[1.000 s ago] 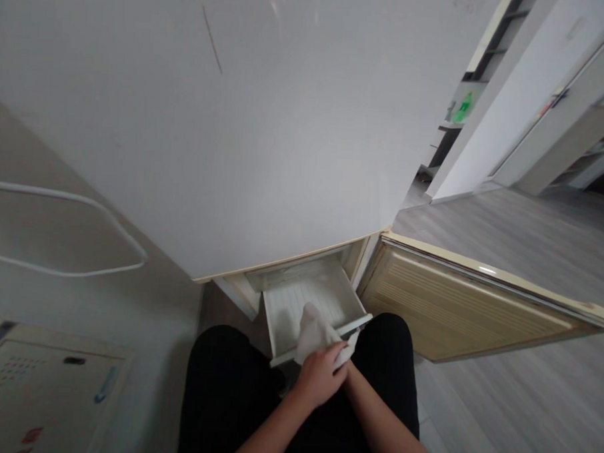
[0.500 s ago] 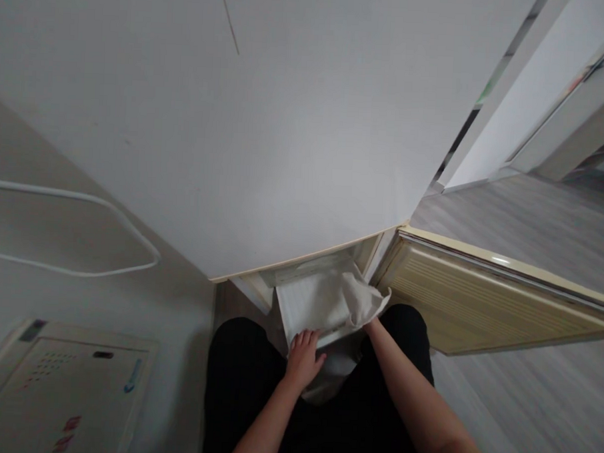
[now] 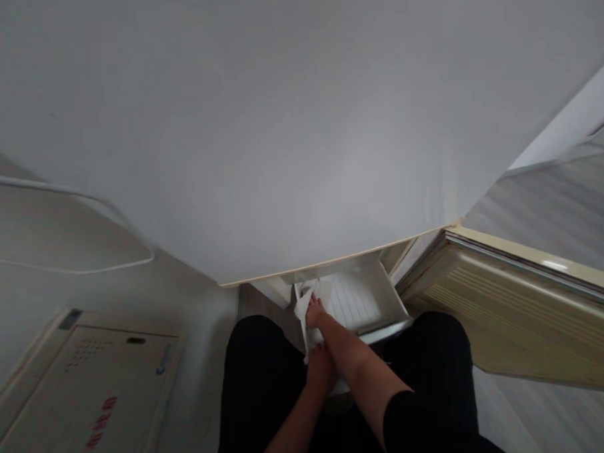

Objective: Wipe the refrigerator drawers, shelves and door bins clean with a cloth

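Note:
A white ribbed drawer [image 3: 361,299] is pulled out between my knees from under a large white surface. My right hand [image 3: 316,310] is inside it at the left side, pressed on a pale cloth [image 3: 303,303] that bunches up by the left wall. Below the right forearm, my left hand [image 3: 320,361] rests at the drawer's front left corner, its fingers curled over the edge and partly covered by the right arm.
An open door [image 3: 518,309] with a yellowish ribbed inner side stands at the right. A metal wall box [image 3: 89,384] is at the lower left, under a white cable [image 3: 80,270]. My knees flank the drawer.
My right hand has moved with the cloth from the drawer's right front to its left side, crossing over my left hand. The view has shifted, and more of the ribbed drawer bottom shows.

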Demonstrator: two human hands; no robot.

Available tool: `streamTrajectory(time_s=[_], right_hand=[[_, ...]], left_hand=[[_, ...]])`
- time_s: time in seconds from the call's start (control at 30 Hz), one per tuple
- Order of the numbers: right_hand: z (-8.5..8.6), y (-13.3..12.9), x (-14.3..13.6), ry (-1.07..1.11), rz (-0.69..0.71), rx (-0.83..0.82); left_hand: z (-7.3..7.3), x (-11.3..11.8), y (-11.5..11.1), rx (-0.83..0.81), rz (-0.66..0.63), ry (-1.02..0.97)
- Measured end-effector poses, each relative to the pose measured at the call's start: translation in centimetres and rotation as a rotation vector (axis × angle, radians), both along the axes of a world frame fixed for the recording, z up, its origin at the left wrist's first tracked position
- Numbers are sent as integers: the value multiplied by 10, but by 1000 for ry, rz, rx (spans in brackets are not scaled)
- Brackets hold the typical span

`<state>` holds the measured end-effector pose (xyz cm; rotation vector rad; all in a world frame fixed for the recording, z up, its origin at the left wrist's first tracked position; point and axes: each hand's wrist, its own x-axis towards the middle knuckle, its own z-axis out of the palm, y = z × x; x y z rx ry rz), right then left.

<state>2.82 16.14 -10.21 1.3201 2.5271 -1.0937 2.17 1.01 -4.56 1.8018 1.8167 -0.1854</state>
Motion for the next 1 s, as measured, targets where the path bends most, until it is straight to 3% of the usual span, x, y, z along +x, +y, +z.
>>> streamTrajectory(time_s=[0.07, 0.13, 0.3, 0.4, 0.5, 0.6, 0.7, 0.87, 0.93, 1.0], right_hand=[[-7, 5, -2, -24, -6, 5], [-10, 19, 13, -56, -44, 21], [-9, 63, 110, -250, -285, 81], [-8, 70, 168, -315, -370, 135], [-7, 65, 190, -327, -378, 149], [-7, 60, 168, -353, -443, 140], [-5, 49, 117, -359, -439, 129], [-12, 6, 28, -193, 18, 68], [-18, -9, 10, -187, 94, 55], [-22, -13, 10, -221, 126, 53]], left_hand=[[-2, -4, 3, -20, 2, 5], [-4, -9, 5, -43, 4, 13], [-8, -19, 9, -97, -15, 16], [-7, -21, 10, -98, -30, 10], [-3, -26, 4, -79, -47, 7], [3, -38, -13, -24, -47, 24], [5, -48, -36, 35, 15, 96], [-5, -38, -52, 81, 11, 174], [-9, -30, -47, 80, 1, 187], [-10, -25, -39, 55, 3, 189]])
